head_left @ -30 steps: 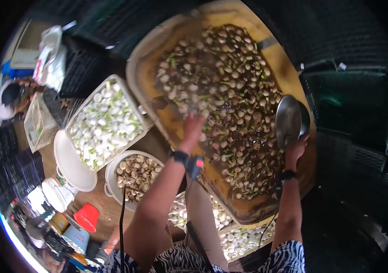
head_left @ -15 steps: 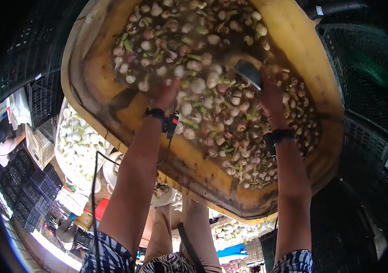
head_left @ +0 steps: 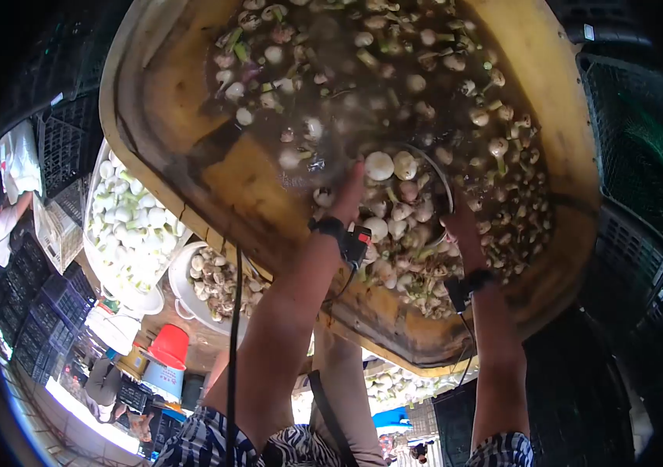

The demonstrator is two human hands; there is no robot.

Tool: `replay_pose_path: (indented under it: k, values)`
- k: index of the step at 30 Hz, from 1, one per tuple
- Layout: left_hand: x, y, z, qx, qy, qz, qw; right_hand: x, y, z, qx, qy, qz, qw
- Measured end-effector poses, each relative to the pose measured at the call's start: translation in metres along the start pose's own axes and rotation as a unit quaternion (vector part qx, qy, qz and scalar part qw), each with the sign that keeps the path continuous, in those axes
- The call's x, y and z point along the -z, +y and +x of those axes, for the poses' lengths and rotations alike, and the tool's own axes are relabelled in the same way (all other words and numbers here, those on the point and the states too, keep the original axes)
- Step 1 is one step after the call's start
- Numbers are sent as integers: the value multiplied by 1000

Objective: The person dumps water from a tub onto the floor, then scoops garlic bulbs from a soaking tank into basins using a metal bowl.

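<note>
Garlic bulbs (head_left: 499, 146), some with green stems, float in murky water inside a large yellow tub (head_left: 215, 187). A round, thin-rimmed bowl (head_left: 448, 191) sits at the water's surface with several pale bulbs in it. My right hand (head_left: 462, 226) is closed on the bowl's right rim. At its left side is my left hand (head_left: 349, 194), fingers stretched out beside the white bulbs. The left fingers are partly hidden, and I cannot tell whether they touch the bowl.
Left of the tub stand a container of white bulbs (head_left: 125, 233) and a round white basin (head_left: 184, 284) of browner bulbs. A red bucket (head_left: 168, 346) is below them. Dark crates (head_left: 71, 144) line the left, where another person (head_left: 6, 222) bends. Dark netting (head_left: 635, 124) hangs at right.
The bowl has come closer to me and now lies upright with bulbs in it. My left hand has moved right, towards it. Floating bulbs have thinned out in the middle of the water.
</note>
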State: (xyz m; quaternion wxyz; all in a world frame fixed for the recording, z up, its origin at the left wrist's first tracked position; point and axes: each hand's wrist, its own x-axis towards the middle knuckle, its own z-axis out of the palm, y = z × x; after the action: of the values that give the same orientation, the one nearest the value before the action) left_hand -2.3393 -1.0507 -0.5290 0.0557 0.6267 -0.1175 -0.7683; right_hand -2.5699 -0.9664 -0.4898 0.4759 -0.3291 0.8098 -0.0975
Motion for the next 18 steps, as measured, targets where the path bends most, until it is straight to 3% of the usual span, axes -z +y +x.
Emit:
replay_pose_path:
  k: [1, 2, 4, 5, 7, 8, 10, 12, 14, 15, 16, 18]
  values:
    - [-5, -6, -2, 21, 7, -17, 1000, -5, 19, 2, 71, 22, -44, 996]
    - [-7, -14, -1, 21, 6, -19, 1000, -5, 38, 2, 71, 22, -46, 996]
    - [-13, -27, 3, -129, 51, -68, 988, 6, 29, -16, 65, 37, -3, 997]
    - [-31, -29, -9, -86, 97, -97, 987, 15, 24, -29, 69, 38, -8, 997]
    - [-41, -27, -28, -126, 66, -114, 983, 34, 3, -60, 6, 10, 93, 996]
    - [-47, -28, -33, -155, 54, -131, 978, 44, -13, -73, 14, 11, 89, 996]
    - [-61, -26, -47, -172, 68, -139, 973, 65, -52, -100, -68, 8, 66, 995]
    - [-68, -17, -70, -201, 51, -133, 969, 78, -56, -116, -49, 7, 94, 994]
    - [-78, -6, -97, -61, 75, -118, 988, 97, -85, -144, -31, 51, 71, 996]
    - [-76, -1, -105, -143, 65, -23, 987, 104, -109, -163, -50, 75, 33, 995]
    - [-80, 12, -130, -18, 59, -64, 996, 111, -122, -176, -35, 77, 28, 996]
    - [-81, 26, -177, -188, 8, -162, 969, 122, -145, -206, 5, 100, 41, 994]
